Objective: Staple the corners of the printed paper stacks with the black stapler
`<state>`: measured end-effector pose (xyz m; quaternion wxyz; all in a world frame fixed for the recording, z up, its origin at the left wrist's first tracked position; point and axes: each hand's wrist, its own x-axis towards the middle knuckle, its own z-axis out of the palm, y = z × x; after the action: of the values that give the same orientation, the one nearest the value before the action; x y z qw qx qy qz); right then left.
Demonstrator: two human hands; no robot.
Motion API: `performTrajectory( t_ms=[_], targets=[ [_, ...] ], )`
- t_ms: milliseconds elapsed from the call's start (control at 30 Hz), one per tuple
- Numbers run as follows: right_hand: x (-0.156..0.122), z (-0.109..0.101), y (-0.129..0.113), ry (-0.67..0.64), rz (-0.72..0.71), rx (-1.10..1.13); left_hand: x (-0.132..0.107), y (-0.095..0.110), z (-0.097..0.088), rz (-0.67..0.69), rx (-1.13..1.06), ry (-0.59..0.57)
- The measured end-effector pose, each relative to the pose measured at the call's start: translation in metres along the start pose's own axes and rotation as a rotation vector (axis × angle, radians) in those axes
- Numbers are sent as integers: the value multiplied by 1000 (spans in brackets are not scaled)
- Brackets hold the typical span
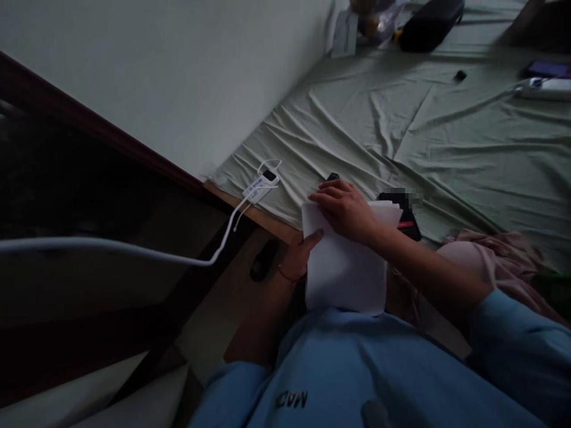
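A small stack of white paper sheets lies against my lap, its upper edges slightly uneven at the right. My left hand grips the left edge of the stack, with the thumb on top and the other fingers hidden underneath. Across the upper part of the paper rests my right hand, back upward, fingers stretched out towards the top left corner. A black item with a red strip shows partly behind the sheets, and a small black object sits just beyond my right fingers.
A white device with a cable lies at the edge of the bed; its thick white cord crosses leftwards. Further back are a black case and a phone. Pink cloth is on my right. A wall borders the bed.
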<state>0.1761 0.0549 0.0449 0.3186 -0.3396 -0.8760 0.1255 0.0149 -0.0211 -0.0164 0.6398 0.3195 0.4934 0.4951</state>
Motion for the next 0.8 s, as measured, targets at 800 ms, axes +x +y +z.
performTrajectory(
  t_ms=[800],
  targets=[
    [-2,3,2,-80,56,38,-2,-4,-2,33,156,8]
  ],
)
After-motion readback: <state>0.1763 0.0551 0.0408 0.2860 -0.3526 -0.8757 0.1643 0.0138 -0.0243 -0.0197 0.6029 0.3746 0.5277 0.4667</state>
